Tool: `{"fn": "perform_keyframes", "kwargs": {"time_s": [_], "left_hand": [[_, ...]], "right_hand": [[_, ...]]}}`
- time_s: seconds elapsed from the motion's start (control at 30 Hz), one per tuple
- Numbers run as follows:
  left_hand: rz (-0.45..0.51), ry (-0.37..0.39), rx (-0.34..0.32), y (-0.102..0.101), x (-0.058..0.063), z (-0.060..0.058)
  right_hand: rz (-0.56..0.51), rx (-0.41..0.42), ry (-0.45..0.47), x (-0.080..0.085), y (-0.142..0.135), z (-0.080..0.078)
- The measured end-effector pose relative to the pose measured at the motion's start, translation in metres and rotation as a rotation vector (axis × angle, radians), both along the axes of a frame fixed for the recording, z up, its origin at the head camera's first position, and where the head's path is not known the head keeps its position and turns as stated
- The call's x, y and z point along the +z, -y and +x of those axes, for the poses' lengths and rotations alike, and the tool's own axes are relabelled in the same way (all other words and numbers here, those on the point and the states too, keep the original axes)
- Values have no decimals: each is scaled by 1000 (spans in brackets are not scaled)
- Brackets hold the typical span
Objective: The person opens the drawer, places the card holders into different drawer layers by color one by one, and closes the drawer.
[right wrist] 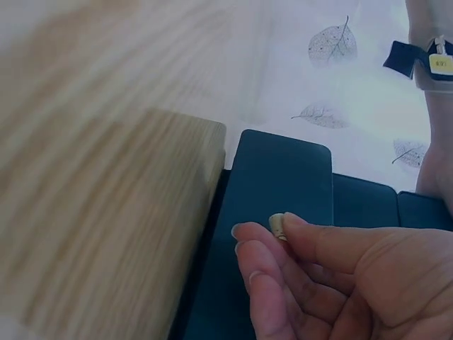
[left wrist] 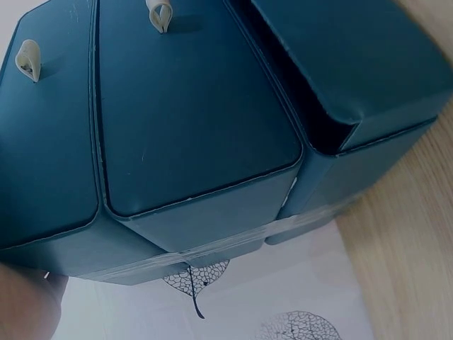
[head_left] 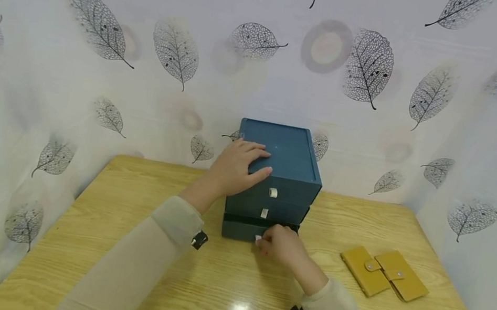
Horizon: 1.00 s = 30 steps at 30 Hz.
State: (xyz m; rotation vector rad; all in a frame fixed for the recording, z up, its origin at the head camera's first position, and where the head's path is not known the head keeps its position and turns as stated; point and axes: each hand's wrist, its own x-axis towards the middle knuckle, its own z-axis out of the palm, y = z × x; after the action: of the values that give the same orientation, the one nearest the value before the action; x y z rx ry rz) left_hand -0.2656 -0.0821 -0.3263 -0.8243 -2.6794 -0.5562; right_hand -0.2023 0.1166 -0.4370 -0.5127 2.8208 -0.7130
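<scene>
A dark teal three-drawer box [head_left: 284, 152] stands on the table. Its bottom drawer [head_left: 240, 229] juts out a little, with a dark gap above its front; the upper two drawers sit flush. My left hand [head_left: 239, 167] rests on the left side of the box's top, fingers extended. Low at the front, my right hand [head_left: 283, 244] pinches the pale pull tab [right wrist: 277, 227] of the bottom drawer between thumb and forefinger. The left wrist view shows the middle drawer's loop tab [left wrist: 161, 14] and the protruding drawer [left wrist: 368, 64]. What the drawers hold is hidden.
Two mustard-yellow snap wallets [head_left: 366, 269] lie side by side on the wooden table [head_left: 139, 187], right of my right hand. A white curtain [head_left: 258, 82] with a leaf print hangs behind the box and along both sides.
</scene>
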Motion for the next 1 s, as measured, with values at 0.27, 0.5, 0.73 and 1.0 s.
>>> {"fn": "perform_keyframes", "kwargs": {"time_s": [0.27,0.5,0.73,1.0], "left_hand": [[2,-6,3,1,-1,0],[0,-7,4,1,-1,0],[-2,-8,4,1,-2,0],[-1,-11,5,1,-3,-1]], "right_hand": [[14,45,7,3,1,13],[2,69,6,4,0,21],[-9,94,-20,3,-2,30],[-3,103,-23,3,-2,40]]}}
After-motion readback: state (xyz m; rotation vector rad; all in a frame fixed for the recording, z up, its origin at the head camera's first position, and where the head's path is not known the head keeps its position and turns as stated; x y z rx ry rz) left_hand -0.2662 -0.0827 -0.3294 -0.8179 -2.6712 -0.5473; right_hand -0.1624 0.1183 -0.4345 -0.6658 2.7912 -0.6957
